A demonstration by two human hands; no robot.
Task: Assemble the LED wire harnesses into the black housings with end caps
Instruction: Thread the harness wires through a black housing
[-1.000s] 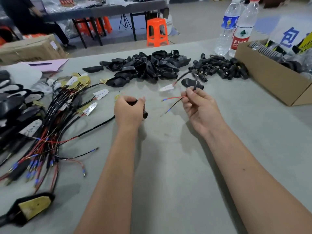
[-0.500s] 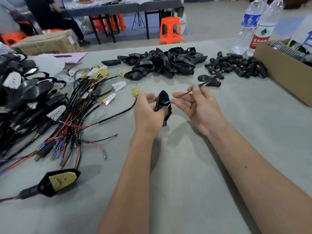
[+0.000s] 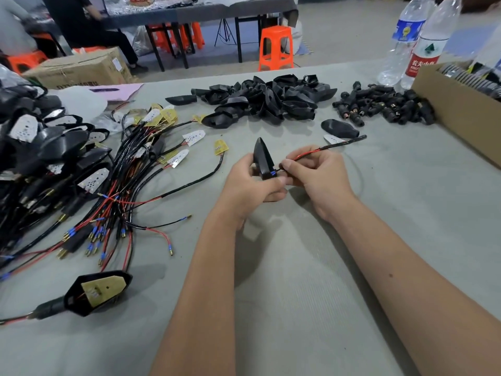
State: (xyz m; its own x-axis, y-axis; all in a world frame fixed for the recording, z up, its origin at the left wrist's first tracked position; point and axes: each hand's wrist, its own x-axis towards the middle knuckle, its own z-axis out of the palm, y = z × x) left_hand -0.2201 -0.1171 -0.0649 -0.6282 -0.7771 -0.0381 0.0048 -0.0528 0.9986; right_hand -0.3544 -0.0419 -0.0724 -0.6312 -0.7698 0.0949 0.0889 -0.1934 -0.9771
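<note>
because the black housing (image 3: 262, 158) is a small hollow shell of hard, smooth plastic, pointed at the top, it likely weighs almost nothing and could slip, so gripping it by its flat sides looks right. the left hand (image 3: 250, 183) does that, fingers curled round it, holding it upright just above the grey felt-like table (image 3: 311, 280). the right hand (image 3: 315, 173) pinches the thin wire (image 3: 309, 153) between thumb and forefinger close to the blue-tipped ends, which sit at the shell's lower opening. the wire is limp and would buckle if held far back; a grip near the tip seems best. its red and black strands trail away to a small white led board (image 3: 333, 138) lying on the table.
</note>
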